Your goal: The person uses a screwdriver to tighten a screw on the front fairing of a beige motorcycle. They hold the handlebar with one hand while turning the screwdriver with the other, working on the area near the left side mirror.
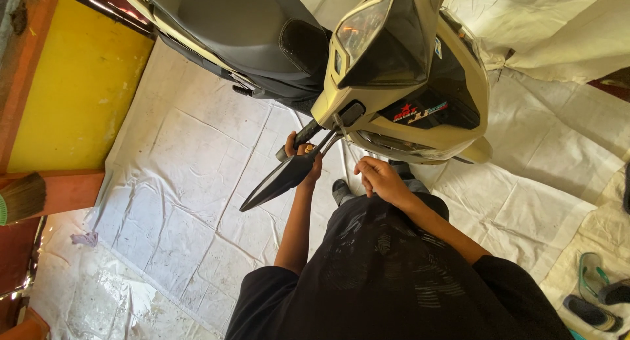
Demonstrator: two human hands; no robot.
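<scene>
Head view, looking straight down, and there's a cream-coloured scooter (pixel 407 71) filling the far side, its headlight (pixel 363 26) facing us and the dark seat (pixel 223 19) stretching away to the far left. The left hand (pixel 303 158) is wrapped tight around the black handlebar grip (pixel 300 138), fingers fully curled, with the brake lever (pixel 326 143) running just beside the knuckles. Right under that hand, the black rear-view mirror (pixel 279 179) juts out toward the near left, long and pointed, tilted down.

Now the right hand (pixel 379 179): it hangs near the front panel of the scooter, just below the handlebar, fingers loosely bent inward. Whether it pinches anything small, I cannot tell; nothing shows between the fingers. The two hands are close together, a narrow gap between them.

Underneath everything lies a creased white tarpaulin (pixel 190 176). Far left, a yellow wall (pixel 79 84) with a red ledge, and a broom head (pixel 23 197) poking in at the left edge. Near right corner, a pair of green-strapped sandals (pixel 594 294) on the sheet.
</scene>
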